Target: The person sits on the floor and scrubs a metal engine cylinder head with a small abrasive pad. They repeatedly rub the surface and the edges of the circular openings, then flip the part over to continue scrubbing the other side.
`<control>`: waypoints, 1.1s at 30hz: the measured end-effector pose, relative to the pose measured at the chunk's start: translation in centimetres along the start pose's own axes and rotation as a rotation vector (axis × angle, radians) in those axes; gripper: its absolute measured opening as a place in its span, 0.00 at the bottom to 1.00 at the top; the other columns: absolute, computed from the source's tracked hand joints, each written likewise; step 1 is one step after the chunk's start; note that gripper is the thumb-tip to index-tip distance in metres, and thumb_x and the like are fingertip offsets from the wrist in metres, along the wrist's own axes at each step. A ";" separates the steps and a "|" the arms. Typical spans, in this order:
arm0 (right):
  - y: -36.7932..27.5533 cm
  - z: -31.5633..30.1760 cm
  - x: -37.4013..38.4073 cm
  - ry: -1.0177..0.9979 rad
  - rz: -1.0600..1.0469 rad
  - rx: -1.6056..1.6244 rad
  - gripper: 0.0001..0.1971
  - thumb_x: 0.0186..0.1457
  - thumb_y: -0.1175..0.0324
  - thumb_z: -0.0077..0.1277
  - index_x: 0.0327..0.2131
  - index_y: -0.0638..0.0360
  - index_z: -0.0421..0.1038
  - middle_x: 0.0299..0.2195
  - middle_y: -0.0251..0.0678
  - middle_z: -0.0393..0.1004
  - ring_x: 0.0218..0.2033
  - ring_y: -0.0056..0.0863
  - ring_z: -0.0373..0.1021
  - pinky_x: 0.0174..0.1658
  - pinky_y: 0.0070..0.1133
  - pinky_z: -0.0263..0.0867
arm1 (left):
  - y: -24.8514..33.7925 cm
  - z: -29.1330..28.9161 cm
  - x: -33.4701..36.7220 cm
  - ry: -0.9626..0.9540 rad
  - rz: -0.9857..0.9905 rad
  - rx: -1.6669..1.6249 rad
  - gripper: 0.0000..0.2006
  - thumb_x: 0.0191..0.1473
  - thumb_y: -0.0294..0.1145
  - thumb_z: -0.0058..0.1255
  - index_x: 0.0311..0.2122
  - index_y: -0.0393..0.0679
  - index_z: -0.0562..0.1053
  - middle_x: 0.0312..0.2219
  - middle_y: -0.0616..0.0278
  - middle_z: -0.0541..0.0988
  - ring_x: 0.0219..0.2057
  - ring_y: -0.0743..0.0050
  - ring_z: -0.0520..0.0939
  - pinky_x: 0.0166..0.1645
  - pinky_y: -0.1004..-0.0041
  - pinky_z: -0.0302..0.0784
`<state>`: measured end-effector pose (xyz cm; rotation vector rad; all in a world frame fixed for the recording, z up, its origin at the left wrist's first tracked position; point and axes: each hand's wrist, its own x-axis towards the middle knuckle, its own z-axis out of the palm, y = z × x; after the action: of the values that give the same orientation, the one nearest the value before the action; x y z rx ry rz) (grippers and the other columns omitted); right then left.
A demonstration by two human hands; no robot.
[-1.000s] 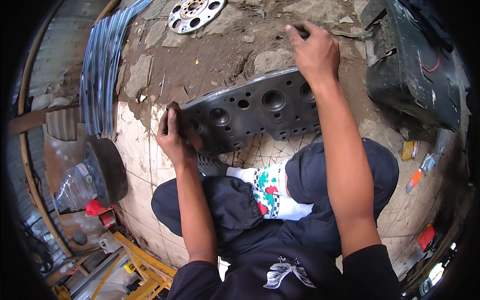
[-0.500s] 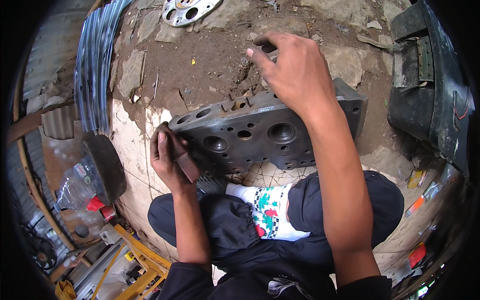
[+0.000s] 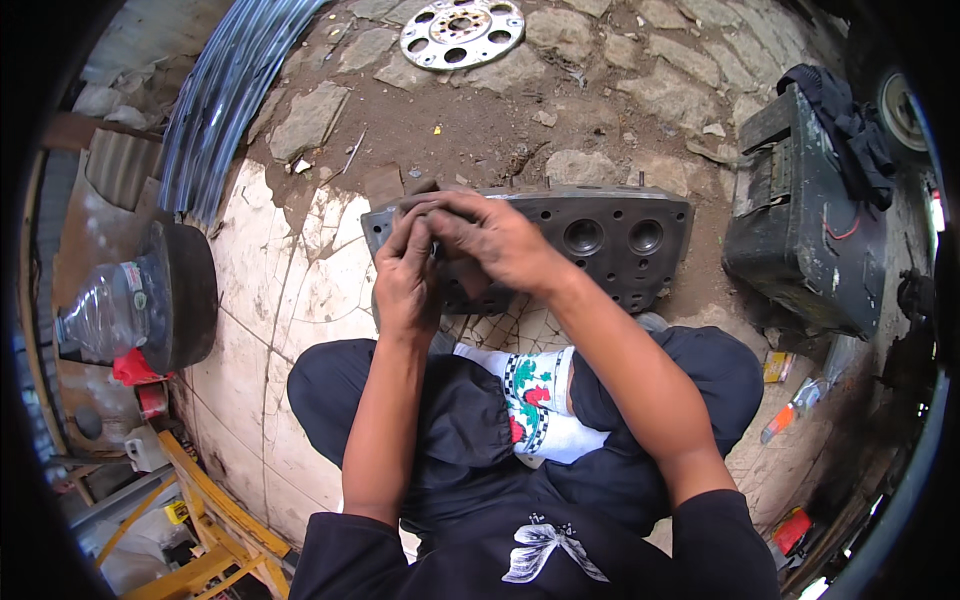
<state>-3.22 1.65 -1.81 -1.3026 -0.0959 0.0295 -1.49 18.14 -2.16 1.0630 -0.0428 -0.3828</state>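
A dark metal cylinder head (image 3: 605,272) with round valve recesses and small holes lies in front of my feet. Both hands meet over its left end. My left hand (image 3: 405,290) is closed round a folded reddish-brown piece of sandpaper (image 3: 468,280), part of which hangs below the fingers. The fingers of my right hand (image 3: 505,240) are curled against the left hand, pinching the sandpaper's upper part. Motion blur and overlapping fingers hide much of that grip. Dark grime covers the fingers.
A white perforated metal disc (image 3: 462,36) lies on the stony dirt beyond. To the right stands a black box (image 3: 800,220) with dark cloth on it. Corrugated sheets (image 3: 235,100), a plastic bottle (image 3: 105,305) and a yellow wooden frame (image 3: 215,500) are on the left.
My right hand has come down and left from above the cylinder head to meet the left hand at the sandpaper. The view has shifted, showing more of the ground beyond.
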 end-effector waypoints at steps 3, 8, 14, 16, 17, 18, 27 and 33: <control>-3.5 -1.7 -1.6 -0.044 0.373 0.363 0.26 0.68 0.46 0.56 0.55 0.59 0.78 0.33 0.27 0.79 0.33 0.14 0.75 0.36 0.16 0.72 | -0.2 0.1 0.8 -0.106 0.139 0.236 0.17 0.70 0.34 0.54 0.58 0.36 0.78 0.61 0.58 0.76 0.62 0.62 0.75 0.66 0.65 0.71; -5.7 -3.2 -4.7 0.103 0.272 -0.109 0.23 0.64 0.51 0.64 0.48 0.64 0.83 0.36 0.31 0.83 0.35 0.19 0.76 0.39 0.22 0.73 | 2.4 1.4 1.0 -0.216 0.323 0.748 0.19 0.62 0.39 0.63 0.55 0.42 0.82 0.60 0.50 0.76 0.62 0.56 0.76 0.67 0.62 0.67; -3.6 -1.7 -7.2 0.479 -0.003 -0.952 0.15 0.56 0.63 0.69 0.45 0.58 0.86 0.37 0.42 0.83 0.37 0.34 0.80 0.43 0.27 0.74 | -1.7 -5.3 5.3 0.483 0.603 1.497 0.22 0.66 0.50 0.54 0.55 0.44 0.79 0.53 0.46 0.78 0.54 0.45 0.79 0.56 0.54 0.76; -1.4 -1.2 -8.0 0.486 -0.145 -1.034 0.13 0.53 0.67 0.69 0.43 0.54 0.87 0.33 0.41 0.81 0.35 0.41 0.80 0.42 0.32 0.75 | -2.4 -3.8 4.8 0.525 0.519 1.519 0.23 0.69 0.52 0.48 0.55 0.45 0.78 0.53 0.41 0.77 0.54 0.38 0.79 0.57 0.51 0.75; -0.6 -0.9 -8.1 0.511 -0.159 -1.071 0.10 0.52 0.69 0.69 0.40 0.55 0.87 0.33 0.41 0.81 0.34 0.41 0.80 0.40 0.33 0.75 | -2.6 -3.2 4.6 0.546 0.474 1.533 0.23 0.70 0.53 0.45 0.55 0.45 0.78 0.52 0.38 0.77 0.55 0.34 0.78 0.57 0.49 0.75; -0.3 -0.5 -7.3 0.538 -0.239 -1.135 0.09 0.52 0.69 0.69 0.38 0.55 0.87 0.33 0.40 0.81 0.33 0.40 0.79 0.39 0.32 0.75 | -2.8 -3.3 4.5 0.547 0.481 1.503 0.21 0.70 0.52 0.45 0.50 0.44 0.77 0.47 0.41 0.76 0.50 0.35 0.78 0.52 0.47 0.75; 1.9 0.7 -8.1 0.694 -0.160 -1.095 0.07 0.49 0.71 0.70 0.35 0.54 0.86 0.30 0.40 0.80 0.30 0.41 0.79 0.35 0.32 0.73 | -3.2 -4.1 4.6 0.589 0.552 1.519 0.20 0.67 0.52 0.50 0.46 0.44 0.77 0.42 0.46 0.75 0.46 0.41 0.78 0.48 0.49 0.77; 1.0 0.8 -6.4 0.754 -0.105 -1.103 0.07 0.51 0.71 0.69 0.36 0.54 0.87 0.31 0.42 0.81 0.32 0.42 0.80 0.37 0.34 0.74 | -2.7 -3.1 4.3 0.552 0.480 1.470 0.20 0.67 0.52 0.50 0.47 0.44 0.76 0.43 0.45 0.75 0.47 0.40 0.78 0.50 0.49 0.75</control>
<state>-9.65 2.17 -2.91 -2.3118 0.5393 -0.6873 2.45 18.21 -6.61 2.4998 -0.0871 0.5180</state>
